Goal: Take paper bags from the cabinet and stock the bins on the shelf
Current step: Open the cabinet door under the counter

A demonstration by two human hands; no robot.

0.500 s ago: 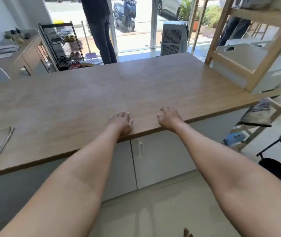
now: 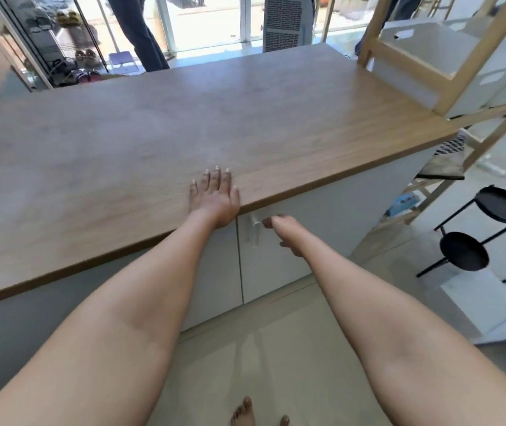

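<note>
Nearest the camera, the person's bare toes show on the pale floor. The right hand reaches toward the vertical handle on the right-hand cabinet door; its fingers are loosely curled, slightly apart, just beside the handle and clamped on nothing. The left hand lies flat on the near edge of the counter, fingers extended and close together, holding nothing. No paper bags are visible; judging by the task, they sit behind the closed doors. The handle looks rigid, so a hooked grip around its middle should suit a straight pull. Paper bags are likely light, thin and easily creased, so a flat stack is best taken by pinching its folded edge or supporting it from below. At the far right, the wooden shelf carries white bins, the nearest apparently empty. Beyond the counter, a standing person's legs appear before the window.
</note>
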